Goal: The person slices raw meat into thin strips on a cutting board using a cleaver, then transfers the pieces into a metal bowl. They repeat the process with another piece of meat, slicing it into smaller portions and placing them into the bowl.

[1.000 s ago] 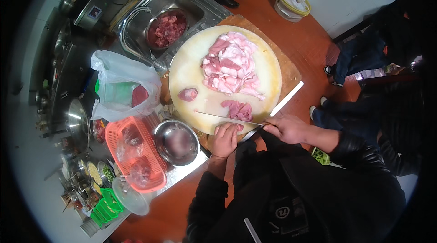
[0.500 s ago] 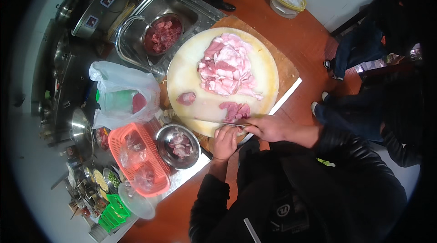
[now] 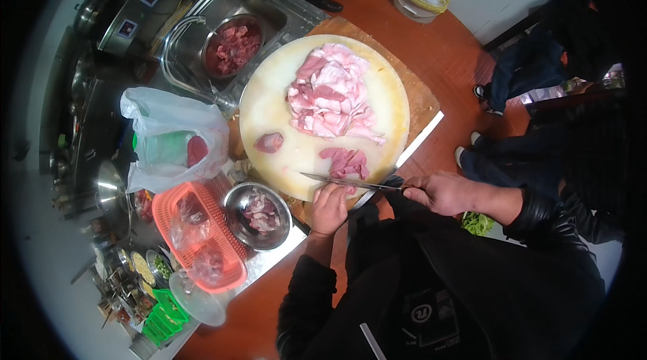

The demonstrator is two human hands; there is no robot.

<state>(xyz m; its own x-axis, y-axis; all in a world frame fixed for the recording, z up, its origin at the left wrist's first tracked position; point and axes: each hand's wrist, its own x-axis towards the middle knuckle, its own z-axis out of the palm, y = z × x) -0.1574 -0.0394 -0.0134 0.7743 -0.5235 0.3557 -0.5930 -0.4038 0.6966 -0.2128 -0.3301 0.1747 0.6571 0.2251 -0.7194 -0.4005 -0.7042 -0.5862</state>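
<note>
My right hand (image 3: 445, 193) grips the handle of a long knife (image 3: 350, 183), whose blade lies across the near edge of the round cutting board (image 3: 269, 104) and points left. Close against the blade, my left hand (image 3: 329, 210) curls its fingers over a small piece of meat (image 3: 351, 190) at the board's rim; most of that piece is hidden. Just beyond the blade sits a little heap of sliced pink meat (image 3: 344, 162). A single chunk of meat (image 3: 269, 142) lies to the left, and a large pile of pale, fatty meat (image 3: 330, 94) covers the board's far middle.
Left of the board stand a steel bowl of meat pieces (image 3: 286, 215), a coral plastic basket (image 3: 236, 272) with bagged items, and a white plastic bag (image 3: 145, 107). A sink (image 3: 273, 19) holds another meat bowl (image 3: 232, 46). Other people's legs (image 3: 519, 77) show at right.
My right hand has drawn the knife to the right, away from my left hand, baring more of the blade. My left hand stays almost in place. The view has shifted slightly.
</note>
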